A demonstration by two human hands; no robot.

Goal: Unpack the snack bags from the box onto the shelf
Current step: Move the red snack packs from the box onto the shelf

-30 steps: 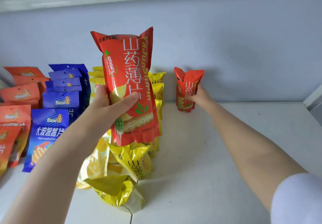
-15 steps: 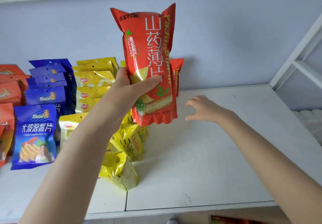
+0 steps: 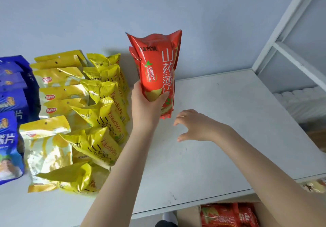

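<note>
Five fingers (image 3: 163,97) of the left hand (image 3: 146,106) curl round the low part of a red snack bag (image 3: 157,68), thumb in front, and hold it tight. The bag stands tall in the grip, top end up. Its bottom edge looks just above the shelf (image 3: 229,121), near the wall (image 3: 158,6).

The right hand (image 3: 199,126) is open and holds nothing. Its fingers are spread out, low over the shelf, just beside the bottom of the bag.

A second red bag (image 3: 132,53) peeks out from behind the held one, close to the wall. To the left stand rows of yellow bags (image 3: 104,103), and past those some blue bags (image 3: 10,103). Some yellow ones at the front have tipped over. Down below the shelf edge the box (image 3: 188,216) shows, with more red bags (image 3: 227,214) inside.

The step now seems to be to stand the held bag in front of the other red one. To do it well, the hand should bring the bag straight down so its flat bottom sits on the shelf. It should lean back a little on the bag behind. The open hand could steady it, so it does not flop. The new row should stay apart from the yellow bags, since a bump may knock more of them down.
</note>
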